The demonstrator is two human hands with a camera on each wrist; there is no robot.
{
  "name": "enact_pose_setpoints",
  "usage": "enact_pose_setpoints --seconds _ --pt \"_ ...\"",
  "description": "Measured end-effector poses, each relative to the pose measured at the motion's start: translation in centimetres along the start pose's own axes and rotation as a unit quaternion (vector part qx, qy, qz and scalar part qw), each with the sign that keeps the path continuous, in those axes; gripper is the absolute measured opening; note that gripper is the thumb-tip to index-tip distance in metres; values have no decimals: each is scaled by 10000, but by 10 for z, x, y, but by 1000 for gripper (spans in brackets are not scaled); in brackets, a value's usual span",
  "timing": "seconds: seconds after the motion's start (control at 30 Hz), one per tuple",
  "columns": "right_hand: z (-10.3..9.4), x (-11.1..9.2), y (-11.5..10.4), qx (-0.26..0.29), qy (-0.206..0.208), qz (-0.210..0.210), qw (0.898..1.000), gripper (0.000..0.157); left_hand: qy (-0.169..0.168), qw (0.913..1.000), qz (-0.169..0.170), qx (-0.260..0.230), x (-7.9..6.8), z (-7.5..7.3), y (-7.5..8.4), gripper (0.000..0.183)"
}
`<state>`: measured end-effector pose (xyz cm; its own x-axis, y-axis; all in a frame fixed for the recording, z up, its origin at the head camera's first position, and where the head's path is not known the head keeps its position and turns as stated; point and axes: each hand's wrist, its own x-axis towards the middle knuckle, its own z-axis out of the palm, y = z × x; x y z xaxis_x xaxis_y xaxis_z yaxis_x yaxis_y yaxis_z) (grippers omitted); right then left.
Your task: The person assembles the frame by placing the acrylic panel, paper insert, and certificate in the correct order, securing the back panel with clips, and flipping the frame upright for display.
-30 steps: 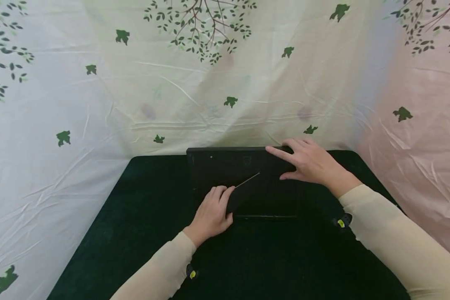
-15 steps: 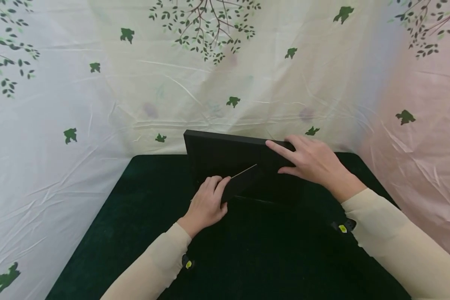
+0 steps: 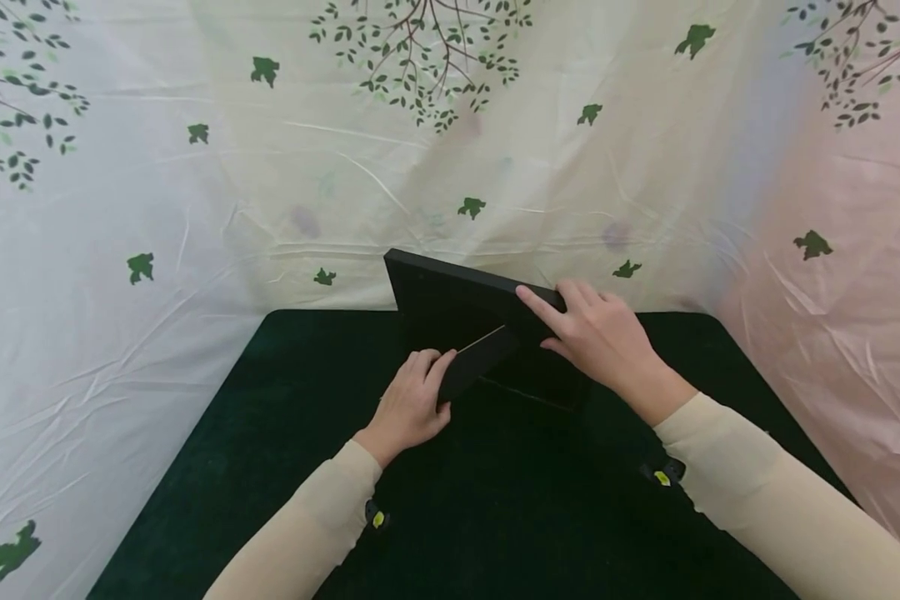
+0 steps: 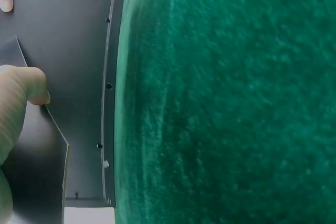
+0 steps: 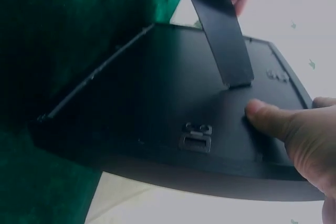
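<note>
A black picture frame [image 3: 450,304] stands tilted on the table, its back towards me and its left top corner raised. From that back a flat black easel leg [image 3: 476,365] sticks out, hinged near the upper part in the right wrist view. My left hand [image 3: 407,406] grips the free end of the leg between fingers and thumb. The right hand [image 3: 606,343] holds the top edge towards the right corner, thumb on the back panel and fingers over the far side. Small metal hangers [image 5: 196,137] show on the back panel. The front of the picture frame is hidden.
A dark green cloth [image 3: 285,467] covers the table. Behind and at both sides hang pale curtains [image 3: 390,183] with printed leaves, close to the table's far edge. Each wrist wears a small black device [image 3: 666,472].
The picture frame has swung from square-on to slanted, its left top corner rising and its right side dropping nearer. My right hand has shifted slightly left. Both hands keep their hold.
</note>
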<state>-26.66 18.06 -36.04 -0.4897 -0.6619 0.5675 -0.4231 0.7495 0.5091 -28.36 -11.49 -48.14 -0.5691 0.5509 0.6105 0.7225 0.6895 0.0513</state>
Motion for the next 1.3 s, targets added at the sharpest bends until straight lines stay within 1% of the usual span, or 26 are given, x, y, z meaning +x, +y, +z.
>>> enact_pose_setpoints --seconds 0.2,0.33,0.5,0.6,0.8,1.0,1.13,1.3 --pt "3 -1 -12 3 -180 224 9996 93 -44 10000 -5 -89 -4 9 -6 76" --pt "3 -4 -17 60 -285 314 9991 92 -70 9999 -16 -130 -7 9 -8 77" --pt "-1 -8 -23 192 -268 334 9989 87 -163 9998 53 -87 -13 8 -8 76" --pt "-5 -8 -26 360 -240 355 9984 82 -197 9998 35 -78 -16 7 -7 77" --pt "-11 -8 -32 948 -222 505 9940 69 -302 9994 -87 -134 -24 6 -1 79" --pt "-16 -11 -40 1018 -182 577 9930 66 -298 9993 -161 -126 -30 9 4 80" --pt "-20 -12 -48 1043 -146 530 9930 65 -388 9990 -190 -104 -33 10 5 83" --pt "-26 -12 -58 1043 -156 407 9936 62 -610 9977 -147 -247 -35 6 6 89"
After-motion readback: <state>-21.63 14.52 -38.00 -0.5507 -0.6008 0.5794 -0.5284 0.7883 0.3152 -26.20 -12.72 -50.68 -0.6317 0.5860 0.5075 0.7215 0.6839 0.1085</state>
